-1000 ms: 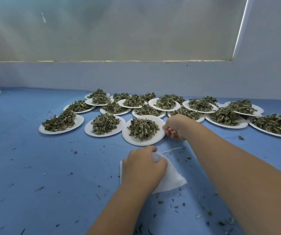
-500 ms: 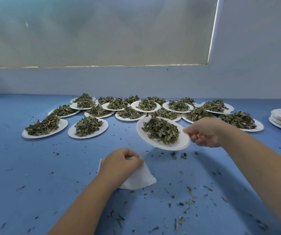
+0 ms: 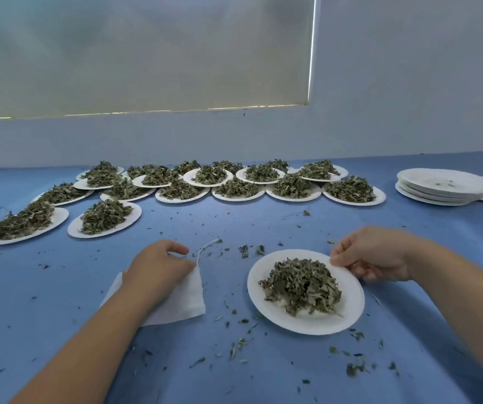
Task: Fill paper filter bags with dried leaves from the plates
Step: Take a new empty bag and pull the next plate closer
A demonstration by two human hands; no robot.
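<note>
We take the plate [image 3: 348,319] nearest us as our mark. It lies flat on the bench [image 3: 59,301] with a heap of leaves [image 3: 301,284] in its middle. Our right hand [image 3: 374,255] is at its far right rim, thumb on top and fingers [image 3: 365,272] curled below, pinching the edge.

Left of the plate, parted from it by a strip of bench, lies the bag [image 3: 188,301], flat and, as far as we can judge, not yet filled. Our left hand [image 3: 158,266] covers its far end, fingers curled down and clamped on the paper. The string [image 3: 205,249] comes off at the bag's far corner on the plate side. The hand hides the mouth, so we cannot tell whether it is parted.

The coming move, we judge, turns on this: the leaves sit to the right of the bag, the left hand is at the bag, and the right hand is at the plate. Under the hand the bag looks nearly square, so we cannot name its long axis. We think the mouth must be opened and turned towards the plate before leaves go in.

Beyond the plate stand rows of full plates [image 3: 103,217], and far to its right a stack [image 3: 435,188] of empty ones
</note>
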